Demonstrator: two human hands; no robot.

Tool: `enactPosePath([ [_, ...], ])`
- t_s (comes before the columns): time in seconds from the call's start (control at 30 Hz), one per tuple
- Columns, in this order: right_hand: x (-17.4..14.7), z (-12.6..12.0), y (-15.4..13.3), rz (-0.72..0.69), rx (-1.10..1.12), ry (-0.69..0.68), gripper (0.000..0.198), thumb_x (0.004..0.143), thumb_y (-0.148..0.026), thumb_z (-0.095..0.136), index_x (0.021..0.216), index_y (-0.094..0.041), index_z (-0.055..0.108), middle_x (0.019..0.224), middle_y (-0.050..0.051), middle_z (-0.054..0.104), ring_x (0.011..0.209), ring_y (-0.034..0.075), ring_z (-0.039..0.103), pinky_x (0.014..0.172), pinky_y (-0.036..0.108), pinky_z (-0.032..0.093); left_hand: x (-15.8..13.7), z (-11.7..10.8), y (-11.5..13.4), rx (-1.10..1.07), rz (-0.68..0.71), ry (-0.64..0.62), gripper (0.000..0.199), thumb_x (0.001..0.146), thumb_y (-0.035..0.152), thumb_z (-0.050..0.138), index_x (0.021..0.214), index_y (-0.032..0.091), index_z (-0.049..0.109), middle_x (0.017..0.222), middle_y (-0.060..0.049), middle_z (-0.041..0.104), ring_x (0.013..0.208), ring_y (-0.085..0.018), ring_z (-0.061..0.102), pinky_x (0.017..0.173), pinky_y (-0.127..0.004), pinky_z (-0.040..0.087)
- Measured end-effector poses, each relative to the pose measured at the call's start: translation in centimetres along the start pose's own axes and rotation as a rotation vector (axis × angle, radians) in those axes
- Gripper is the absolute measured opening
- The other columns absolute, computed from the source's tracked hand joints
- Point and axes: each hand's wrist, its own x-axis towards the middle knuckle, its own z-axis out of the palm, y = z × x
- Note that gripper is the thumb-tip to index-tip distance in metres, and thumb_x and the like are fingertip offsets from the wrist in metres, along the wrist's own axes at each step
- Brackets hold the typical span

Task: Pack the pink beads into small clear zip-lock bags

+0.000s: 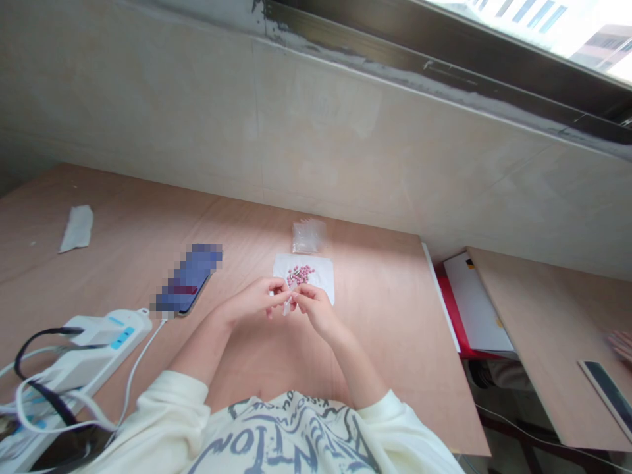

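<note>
In the head view my left hand (pixel 264 297) and my right hand (pixel 313 304) meet over the front of a white sheet (pixel 323 270). Both are closed, fingertips pinching a small, whitish see-through piece (pixel 287 307) that looks like a little plastic bag. Fingers hide most of it, and its contents do not show. Just beyond the fingertips lies a loose pile of small pink beads (pixel 300 273) on the sheet, a few darker bits among them. Behind the sheet rests a stack of clear plastic bags (pixel 308 237).
A phone (pixel 190 280) lies left of my hands, a white cable beside it. A power strip (pixel 93 349) with plugs crowds the lower left. Crumpled tissue (pixel 78 228) sits far left. At right, beyond a gap, another table (pixel 553 329) holds a dark device (pixel 609 395); a person's hand shows there.
</note>
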Motion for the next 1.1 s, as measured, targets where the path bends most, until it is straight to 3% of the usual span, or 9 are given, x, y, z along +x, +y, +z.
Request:
enactPosePath([
  [0.17, 0.2, 0.1, -0.3, 0.042, -0.139, 0.230, 0.022, 0.060, -0.017, 0.042, 0.040, -0.018, 0.035, 0.038, -0.007, 0.032, 0.042, 0.007, 0.030, 0.045, 0.021, 0.022, 0.4, -0.4, -0.7, 0.113, 0.023, 0.181, 0.016, 0.065, 0.025, 0.044, 0.053, 0.016, 0.039, 0.048, 0.007, 0.034, 0.038, -0.004, 0.037, 0.036, -0.015, 0.031],
  [0.23, 0.4, -0.2, -0.1, 0.042, -0.163, 0.264, 0.021, 0.061, -0.018, 0.043, 0.041, -0.018, 0.034, 0.039, -0.007, 0.032, 0.042, 0.007, 0.030, 0.044, 0.021, 0.022, 0.6, -0.7, -1.0, 0.149, 0.023, 0.232, 0.017, 0.064, 0.026, 0.043, 0.052, 0.016, 0.037, 0.047, 0.008, 0.031, 0.037, -0.004, 0.033, 0.035, -0.015, 0.028],
  [0.33, 0.8, -1.1, 1.1, 0.007, -0.144, 0.216, 0.017, 0.065, -0.023, 0.041, 0.049, -0.018, 0.040, 0.048, -0.005, 0.043, 0.046, 0.008, 0.036, 0.047, 0.021, 0.027, 0.6, -0.9, -1.2, 0.202, 0.021, 0.235, 0.018, 0.063, 0.025, 0.043, 0.050, 0.017, 0.033, 0.046, 0.008, 0.028, 0.037, -0.004, 0.031, 0.035, -0.016, 0.025],
  [0.5, 1.5, -2.5, 4.5, -0.027, -0.436, 0.410, 0.009, 0.061, -0.021, 0.049, 0.069, -0.018, 0.047, 0.064, -0.001, 0.047, 0.059, 0.012, 0.043, 0.058, 0.025, 0.034, 0.6, -0.6, -1.0, 0.290, 0.027, 0.248, 0.016, 0.060, 0.021, 0.040, 0.049, 0.017, 0.029, 0.047, 0.007, 0.026, 0.039, -0.005, 0.030, 0.038, -0.017, 0.023],
  [0.7, 1.7, -2.6, 6.0, -0.057, -0.683, 0.349, 0.003, 0.067, -0.017, 0.044, 0.067, -0.018, 0.047, 0.071, 0.003, 0.048, 0.070, 0.015, 0.046, 0.065, 0.028, 0.036, 0.8, -0.5, -0.9, 0.349, 0.029, 0.246, 0.017, 0.058, 0.020, 0.040, 0.048, 0.018, 0.027, 0.047, 0.007, 0.026, 0.041, -0.005, 0.029, 0.040, -0.017, 0.021],
  [0.93, 2.1, -2.5, 5.8, -0.104, -0.692, 0.271, 0.012, 0.066, -0.013, 0.045, 0.075, -0.018, 0.050, 0.071, 0.001, 0.047, 0.068, 0.013, 0.046, 0.064, 0.026, 0.036, 0.9, -0.4, -0.7, 0.337, 0.011, 0.228, 0.016, 0.058, 0.021, 0.040, 0.048, 0.018, 0.028, 0.046, 0.007, 0.026, 0.040, -0.005, 0.030, 0.040, -0.017, 0.022],
  [1.1, 2.2, -2.7, 5.4, -0.121, -0.666, 0.312, 0.006, 0.067, -0.015, 0.046, 0.066, -0.017, 0.051, 0.069, 0.002, 0.048, 0.068, 0.014, 0.045, 0.065, 0.027, 0.036, 0.8, -0.2, -0.4, 0.307, 0.022, 0.240, 0.016, 0.058, 0.020, 0.040, 0.048, 0.017, 0.029, 0.047, 0.007, 0.027, 0.041, -0.005, 0.029, 0.040, -0.017, 0.022],
])
